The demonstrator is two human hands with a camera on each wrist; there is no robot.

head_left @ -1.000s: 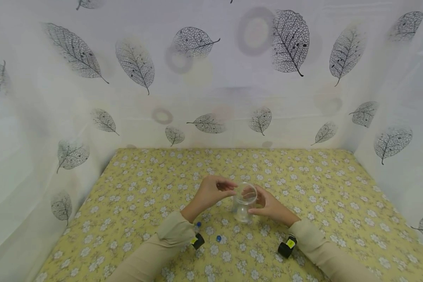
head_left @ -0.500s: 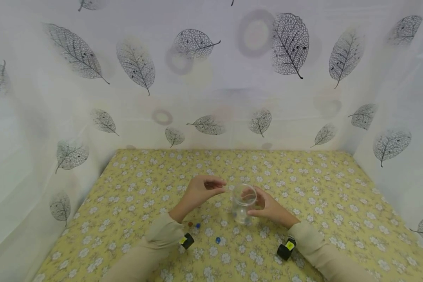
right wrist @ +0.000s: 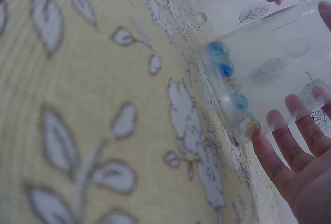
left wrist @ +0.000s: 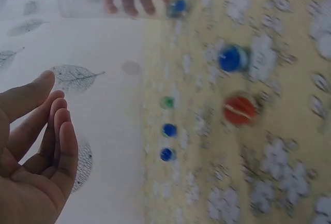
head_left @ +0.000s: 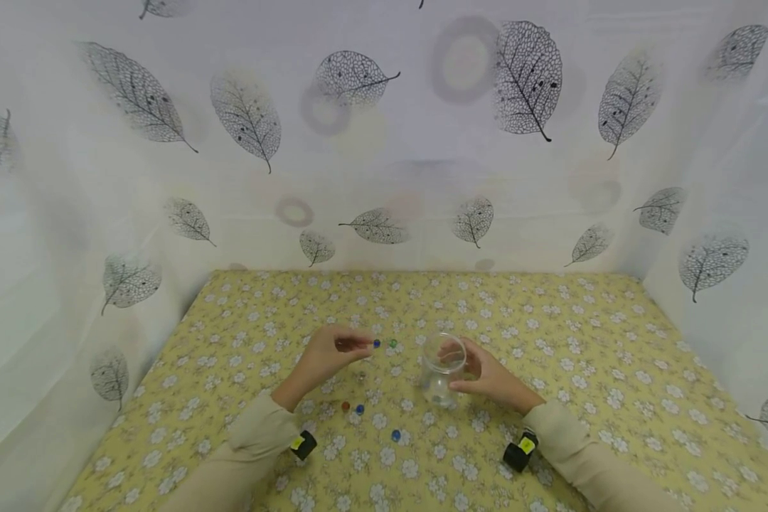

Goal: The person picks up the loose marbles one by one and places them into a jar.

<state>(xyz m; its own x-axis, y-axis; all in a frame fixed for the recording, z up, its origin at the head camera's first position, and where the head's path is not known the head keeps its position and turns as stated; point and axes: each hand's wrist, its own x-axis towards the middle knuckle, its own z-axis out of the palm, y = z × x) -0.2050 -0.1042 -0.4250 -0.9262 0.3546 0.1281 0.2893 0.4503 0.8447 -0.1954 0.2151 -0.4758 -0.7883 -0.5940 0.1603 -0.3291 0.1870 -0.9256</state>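
Fingers and thumb of my right hand point(head_left: 486, 373) curl round a clear jar point(head_left: 444, 380), gripping its side. The jar stands upright on the tablecloth with its mouth uncovered. Several marbles point(right wrist: 226, 69), blue, clear and multicoloured, lie along its bottom in the right wrist view. To the left of the jar, my left hand point(head_left: 326, 355) hovers with nothing between its thumb and loosely bent fingers point(left wrist: 67, 146). Just beyond its fingertips in the head view are a dark blue marble point(head_left: 376, 343) and a green marble point(head_left: 393, 343).
Nearer me lie an orange marble point(head_left: 345, 406) beside a blue marble point(head_left: 360, 409), and another blue marble point(head_left: 395, 435) further right. A clear marble point(head_left: 362, 375) sits below the left hand. The yellow flowered tablecloth point(head_left: 550, 299) meets a leaf-printed curtain point(head_left: 384, 156) at the back.
My left hand has drawn away from the jar's mouth to the left, bringing several marbles on the cloth into view. The right hand and the jar have stayed put.
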